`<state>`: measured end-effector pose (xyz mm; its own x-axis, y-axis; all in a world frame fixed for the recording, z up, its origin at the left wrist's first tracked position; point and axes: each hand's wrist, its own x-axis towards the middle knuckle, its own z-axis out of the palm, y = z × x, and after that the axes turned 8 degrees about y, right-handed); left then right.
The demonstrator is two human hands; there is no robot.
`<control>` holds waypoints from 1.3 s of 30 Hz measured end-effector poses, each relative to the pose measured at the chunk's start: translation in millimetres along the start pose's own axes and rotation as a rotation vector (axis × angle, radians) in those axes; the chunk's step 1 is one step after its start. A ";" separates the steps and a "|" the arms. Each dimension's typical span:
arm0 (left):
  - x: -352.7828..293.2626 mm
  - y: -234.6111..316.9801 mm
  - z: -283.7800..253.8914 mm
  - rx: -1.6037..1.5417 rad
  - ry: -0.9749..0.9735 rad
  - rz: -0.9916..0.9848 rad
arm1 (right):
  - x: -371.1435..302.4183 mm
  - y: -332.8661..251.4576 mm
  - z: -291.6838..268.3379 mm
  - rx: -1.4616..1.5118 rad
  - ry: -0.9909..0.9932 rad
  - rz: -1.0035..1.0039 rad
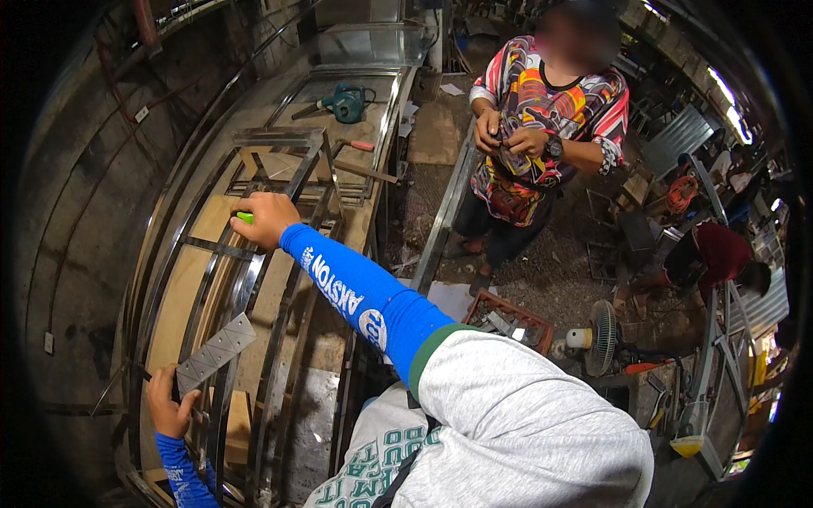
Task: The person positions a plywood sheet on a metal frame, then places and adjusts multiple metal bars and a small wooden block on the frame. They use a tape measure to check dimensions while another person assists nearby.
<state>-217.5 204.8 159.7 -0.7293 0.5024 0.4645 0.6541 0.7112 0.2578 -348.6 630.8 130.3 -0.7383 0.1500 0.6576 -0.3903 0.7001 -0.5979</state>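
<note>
My left hand (170,404) is closed on the lower end of a flat grey metal plate (218,356), which has small holes and slanting lines on its face. The plate slants over the bars of a shiny welded metal frame (248,281). Farther up the same frame, my right hand (265,219) is closed around a small bright green object (246,218). Most of that object is hidden by my fingers, so its kind does not show. Beneath the bars lie wooden boards (179,313).
A teal blower (345,103) and a red-handled tool (360,146) rest on the far bench. Across from me stands a co-worker (542,110), both hands on a small dark item. On the right are a red crate (539,320), a fan (601,339) and another bending person (720,254).
</note>
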 end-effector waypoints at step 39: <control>4.4 4.0 -9.3 0.018 -0.105 -0.063 | 25.1 47.6 -15.7 1.011 -0.121 0.479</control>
<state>-216.3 205.3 170.6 -0.7862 0.5048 0.3565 0.6037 0.7508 0.2680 -377.0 678.8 125.5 -0.9590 0.1438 0.2443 -0.2780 -0.3076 -0.9100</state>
